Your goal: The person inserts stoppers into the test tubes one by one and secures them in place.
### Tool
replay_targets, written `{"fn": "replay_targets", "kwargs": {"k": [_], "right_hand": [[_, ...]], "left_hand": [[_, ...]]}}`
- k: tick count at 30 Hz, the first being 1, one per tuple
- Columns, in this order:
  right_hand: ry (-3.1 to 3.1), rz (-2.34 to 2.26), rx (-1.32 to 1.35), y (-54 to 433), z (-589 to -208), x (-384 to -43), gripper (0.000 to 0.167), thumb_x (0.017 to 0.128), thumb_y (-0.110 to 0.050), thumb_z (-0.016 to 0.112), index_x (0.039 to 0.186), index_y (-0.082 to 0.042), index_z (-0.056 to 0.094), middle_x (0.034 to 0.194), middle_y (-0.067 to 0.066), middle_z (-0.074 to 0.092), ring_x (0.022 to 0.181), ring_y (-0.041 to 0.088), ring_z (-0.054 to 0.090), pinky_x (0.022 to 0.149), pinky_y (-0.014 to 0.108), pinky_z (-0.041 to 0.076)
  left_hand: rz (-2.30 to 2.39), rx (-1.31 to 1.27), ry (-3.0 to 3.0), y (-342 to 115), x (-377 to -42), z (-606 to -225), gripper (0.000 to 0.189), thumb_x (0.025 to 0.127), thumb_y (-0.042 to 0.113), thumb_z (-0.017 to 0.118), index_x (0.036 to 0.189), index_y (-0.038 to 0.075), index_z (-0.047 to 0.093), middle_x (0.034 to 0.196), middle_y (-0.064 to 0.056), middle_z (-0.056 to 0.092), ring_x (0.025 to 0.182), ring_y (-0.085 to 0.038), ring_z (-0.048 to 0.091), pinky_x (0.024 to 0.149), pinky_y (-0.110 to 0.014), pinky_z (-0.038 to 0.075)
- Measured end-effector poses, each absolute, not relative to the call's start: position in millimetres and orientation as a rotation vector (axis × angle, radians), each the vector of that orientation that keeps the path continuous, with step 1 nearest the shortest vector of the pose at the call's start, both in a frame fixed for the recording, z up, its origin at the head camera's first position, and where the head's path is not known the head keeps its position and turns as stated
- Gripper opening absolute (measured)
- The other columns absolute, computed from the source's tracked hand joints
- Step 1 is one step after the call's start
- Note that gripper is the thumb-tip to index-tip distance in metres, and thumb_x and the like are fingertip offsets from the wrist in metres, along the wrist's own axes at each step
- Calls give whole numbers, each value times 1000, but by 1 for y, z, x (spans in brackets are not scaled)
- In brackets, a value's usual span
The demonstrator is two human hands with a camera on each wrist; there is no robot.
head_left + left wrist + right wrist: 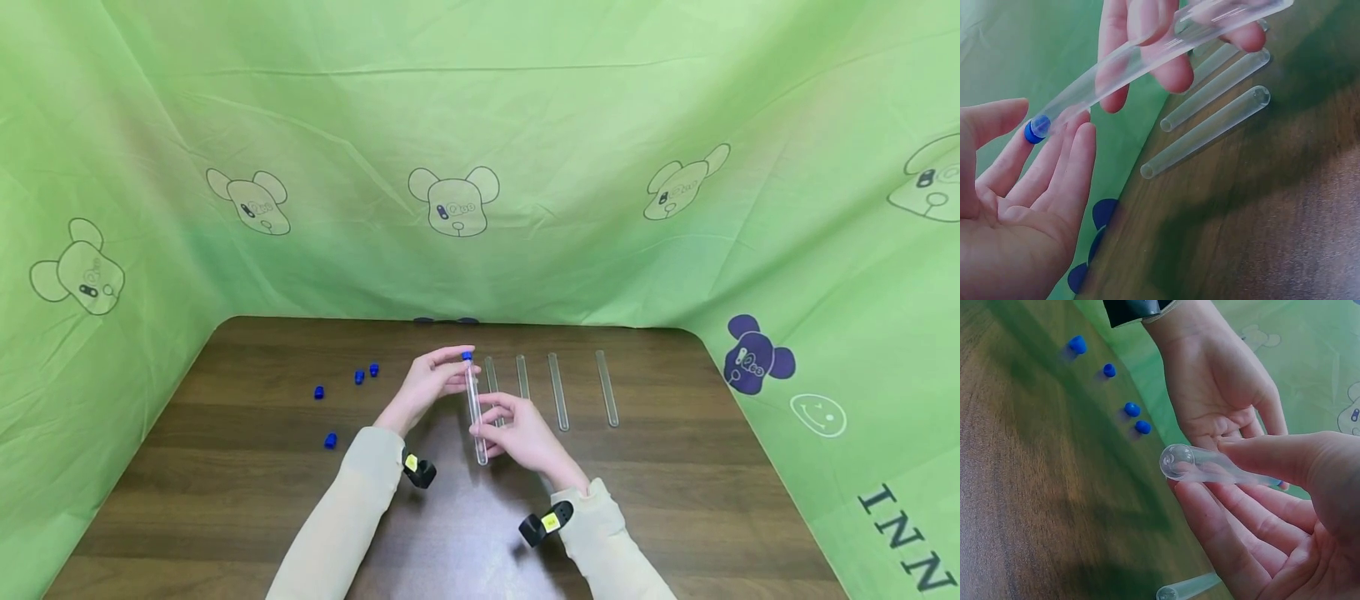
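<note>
Above the middle of the bench [225, 500]: here we are, one held tube [474, 400] up off the wood, tilted, its blue cap [467, 356] at the far, upper end and its rounded end down towards us.
Right hand [521, 429]: we've got the tube pinched near its rounded end, thumb on one side, fingers on the other.
Left hand [431, 383]: up at the cap end, fingers stretched out, index fingertip against the cap; the left wrist view shows our thumb just beside it, apart, so we call this a press and not a pinch.
Cap fit: on the mouth, yes, but how firmly it sits we can't tell.
Step in hand: by our reading, we're pushing the cap home.
Next move: it calls for a straight push along the tube, right hand firm enough to stop it sliding, thin wall not squeezed hard; a crooked push could tip the cap.
Out to the left: four loose caps [331, 441], two of them close together, all waiting their turn, we judge.
Off to the right: four resting tubes [558, 392], side by side, uncapped as far as we can see, the rightmost spaced wider.
</note>
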State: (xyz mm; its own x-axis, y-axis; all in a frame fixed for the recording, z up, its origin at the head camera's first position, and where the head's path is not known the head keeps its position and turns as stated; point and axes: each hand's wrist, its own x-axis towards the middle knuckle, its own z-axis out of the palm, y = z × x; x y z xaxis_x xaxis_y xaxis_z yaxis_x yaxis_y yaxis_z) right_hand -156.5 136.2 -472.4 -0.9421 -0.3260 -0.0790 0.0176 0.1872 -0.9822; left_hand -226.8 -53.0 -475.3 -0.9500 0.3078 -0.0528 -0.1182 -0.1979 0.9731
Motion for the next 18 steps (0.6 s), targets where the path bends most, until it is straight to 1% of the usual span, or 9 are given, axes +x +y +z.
{"fn": "replay_targets", "kwargs": {"k": [2, 4, 8, 11, 13, 14, 18], "right_hand": [[2204, -1817, -297, 136, -473, -157, 47, 90, 4, 73, 133, 9, 57, 94, 15, 72, 69, 29, 72, 62, 41, 62], [2210, -1813, -299, 136, -474, -157, 47, 90, 4, 73, 133, 9, 57, 94, 15, 72, 69, 28, 72, 61, 40, 62], [2212, -1812, -306, 136, -474, -157, 47, 90, 3, 73, 133, 10, 56, 95, 16, 72, 69, 27, 72, 62, 40, 62], [2205, -1819, -315, 136, -473, -156, 48, 90, 2, 73, 134, 11, 55, 95, 16, 71, 69, 28, 72, 62, 41, 62], [2199, -1819, -315, 135, -470, -155, 49, 91, 3, 72, 135, 12, 53, 94, 18, 70, 70, 32, 71, 62, 42, 62], [2195, -1821, -311, 135, -470, -155, 49, 91, 3, 72, 135, 12, 53, 94, 17, 70, 70, 32, 71, 63, 42, 62], [2189, -1814, -307, 134, -472, -155, 50, 92, 3, 71, 136, 14, 51, 92, 17, 69, 69, 34, 71, 64, 43, 62]], "left_hand": [[2237, 223, 1778, -52, -225, -476, 40, 98, 5, 68, 137, 4, 63, 109, -20, 73, 104, -34, 70, 89, -39, 57], [2252, 223, 1766, -51, -223, -476, 44, 95, 0, 70, 138, 3, 62, 108, -20, 73, 104, -33, 71, 89, -39, 57], [2280, 220, 1752, -49, -222, -477, 52, 89, -9, 72, 138, 3, 61, 107, -20, 74, 98, -24, 73, 87, -39, 58], [2294, 219, 1756, -48, -222, -478, 52, 88, -12, 72, 137, 2, 62, 108, -21, 73, 97, -23, 73, 86, -38, 58], [2296, 218, 1763, -47, -223, -479, 51, 88, -11, 72, 137, 2, 62, 108, -22, 73, 96, -23, 73, 85, -39, 59], [2295, 217, 1765, -47, -223, -479, 51, 88, -11, 72, 137, 2, 62, 110, -24, 72, 95, -23, 73, 85, -39, 59], [2283, 226, 1784, -49, -224, -477, 51, 89, -12, 71, 137, 1, 61, 115, -30, 68, 100, -34, 72, 84, -39, 59]]}}
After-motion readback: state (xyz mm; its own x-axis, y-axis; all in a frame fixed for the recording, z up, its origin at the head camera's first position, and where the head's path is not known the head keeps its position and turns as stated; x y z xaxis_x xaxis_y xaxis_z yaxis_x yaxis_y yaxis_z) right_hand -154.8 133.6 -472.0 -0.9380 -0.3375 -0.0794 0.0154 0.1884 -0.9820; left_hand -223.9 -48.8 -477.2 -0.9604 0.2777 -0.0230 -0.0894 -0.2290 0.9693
